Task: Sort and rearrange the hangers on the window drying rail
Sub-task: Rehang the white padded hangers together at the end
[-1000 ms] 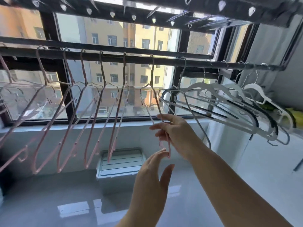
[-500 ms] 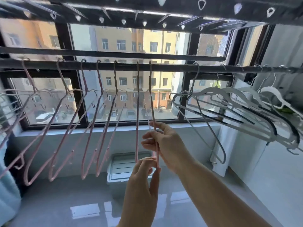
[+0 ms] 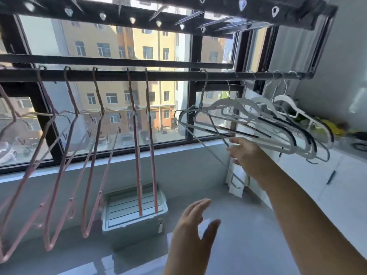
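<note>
Pink hangers (image 3: 136, 147) spaced along rail (image 3: 178, 75) left half; grey hangers (image 3: 226, 100) bunched, tangled at rail's right end. Right hand (image 3: 246, 155) fingers extended at nearest grey hanger, contact unclear; left hand (image 3: 194, 223) spread, empty, below rail. Advice: free hooks singly, slide leftward.

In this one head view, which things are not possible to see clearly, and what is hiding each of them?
Head view only:
Right hand: motion blur hides whether it grips the nearest grey hanger or only touches it.
Grey and white hangers at the right: they overlap, so no sure count.
Leftmost pink hanger: cut off by the left edge.
Yellow-green thing: behind those hangers, blurred.
</note>
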### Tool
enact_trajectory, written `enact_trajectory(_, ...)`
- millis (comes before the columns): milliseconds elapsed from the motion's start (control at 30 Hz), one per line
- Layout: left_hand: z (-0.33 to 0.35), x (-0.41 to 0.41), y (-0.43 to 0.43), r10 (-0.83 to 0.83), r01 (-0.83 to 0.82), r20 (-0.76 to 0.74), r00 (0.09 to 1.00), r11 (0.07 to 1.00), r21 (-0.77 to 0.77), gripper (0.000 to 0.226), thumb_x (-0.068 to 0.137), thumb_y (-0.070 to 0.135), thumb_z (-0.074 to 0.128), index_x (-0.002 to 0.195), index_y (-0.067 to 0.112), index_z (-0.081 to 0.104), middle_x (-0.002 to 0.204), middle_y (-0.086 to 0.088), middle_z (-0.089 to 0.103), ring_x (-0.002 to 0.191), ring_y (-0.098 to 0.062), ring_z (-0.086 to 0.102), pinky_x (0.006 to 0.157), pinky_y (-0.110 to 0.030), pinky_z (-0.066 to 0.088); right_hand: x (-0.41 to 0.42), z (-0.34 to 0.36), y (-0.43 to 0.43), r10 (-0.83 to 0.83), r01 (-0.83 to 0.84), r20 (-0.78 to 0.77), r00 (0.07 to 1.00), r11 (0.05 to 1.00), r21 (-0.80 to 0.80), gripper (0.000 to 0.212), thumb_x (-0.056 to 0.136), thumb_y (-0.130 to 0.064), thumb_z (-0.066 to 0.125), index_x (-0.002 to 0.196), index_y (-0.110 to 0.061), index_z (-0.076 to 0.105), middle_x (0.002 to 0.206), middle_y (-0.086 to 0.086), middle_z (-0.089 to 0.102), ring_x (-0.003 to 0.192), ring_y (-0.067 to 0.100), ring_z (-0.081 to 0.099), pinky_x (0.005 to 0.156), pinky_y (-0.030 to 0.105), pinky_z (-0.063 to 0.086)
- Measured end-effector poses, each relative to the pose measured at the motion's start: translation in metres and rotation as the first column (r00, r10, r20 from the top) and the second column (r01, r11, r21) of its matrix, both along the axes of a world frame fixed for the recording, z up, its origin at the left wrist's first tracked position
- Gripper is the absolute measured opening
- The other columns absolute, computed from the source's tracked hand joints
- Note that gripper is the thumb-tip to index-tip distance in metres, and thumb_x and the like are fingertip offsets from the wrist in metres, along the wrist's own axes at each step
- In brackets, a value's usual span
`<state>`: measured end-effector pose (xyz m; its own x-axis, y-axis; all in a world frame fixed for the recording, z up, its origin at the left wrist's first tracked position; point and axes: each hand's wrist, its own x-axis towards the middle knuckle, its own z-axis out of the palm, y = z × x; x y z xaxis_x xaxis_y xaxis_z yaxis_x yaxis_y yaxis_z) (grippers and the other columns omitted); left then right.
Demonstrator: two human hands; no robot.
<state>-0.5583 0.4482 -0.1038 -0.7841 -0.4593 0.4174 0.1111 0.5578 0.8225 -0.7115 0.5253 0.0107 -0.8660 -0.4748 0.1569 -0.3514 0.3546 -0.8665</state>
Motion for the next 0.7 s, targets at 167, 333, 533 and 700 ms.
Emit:
enact_trajectory(167, 0.029, -0.034, 0.017, -0.016, 0.014, -0.022, 1.000, 0.996, -0.092, 0.049, 0.081, 0.039, 0.059, 0.127, 0.037, 0.040, 0.118, 0.034, 0.036, 0.108, 0.008, 0.043, 0.098, -0.014, 0.036, -0.003, -0.019, -0.008, 0.228, -0.118, 0.283, 0.932, 0.927, -0.357, 0.035, 0.094, -0.003, 0.040, 0.121, -0.018, 0.056, 0.092, 0.003, 0.064, 0.064, 0.009, 0.059, 0.055, 0.020, 0.049)
enact_trajectory(333, 0.029, -0.052, 0.021, 0.135, -0.149, -0.143, 0.980, 0.985, -0.091, 0.029, 0.080, 0.019, 0.064, 0.107, 0.027, 0.058, 0.104, 0.020, 0.057, 0.097, 0.001, 0.055, 0.089, -0.016, 0.043, -0.001, -0.020, -0.029, 0.446, -0.150, 0.390, 0.805, 0.790, -0.594, 0.037, 0.091, 0.005, 0.040, 0.110, -0.020, 0.059, 0.080, 0.005, 0.054, 0.045, 0.003, 0.048, 0.042, 0.016, 0.041)
enact_trajectory(533, 0.029, -0.056, 0.021, 0.352, -0.377, -0.314, 0.882, 0.926, -0.022, 0.031, 0.076, 0.004, 0.065, 0.089, 0.033, 0.064, 0.092, 0.026, 0.060, 0.087, 0.008, 0.059, 0.078, -0.006, 0.045, 0.007, -0.011, -0.045, 0.614, -0.225, 0.439, 0.656, 0.715, -0.663, 0.040, 0.092, 0.008, 0.034, 0.122, -0.012, 0.051, 0.077, 0.005, 0.049, 0.044, 0.004, 0.043, 0.039, 0.015, 0.037)
enact_trajectory(700, 0.029, -0.049, 0.021, 0.433, -0.442, -0.335, 0.837, 0.896, 0.054, 0.050, 0.077, -0.002, 0.062, 0.085, 0.047, 0.058, 0.090, 0.024, 0.066, 0.085, 0.007, 0.061, 0.075, -0.003, 0.042, 0.022, -0.006, -0.057, 0.640, -0.273, 0.460, 0.615, 0.721, -0.637, 0.043, 0.093, 0.008, 0.033, 0.132, -0.008, 0.044, 0.078, 0.005, 0.046, 0.050, 0.006, 0.038, 0.039, 0.014, 0.035)
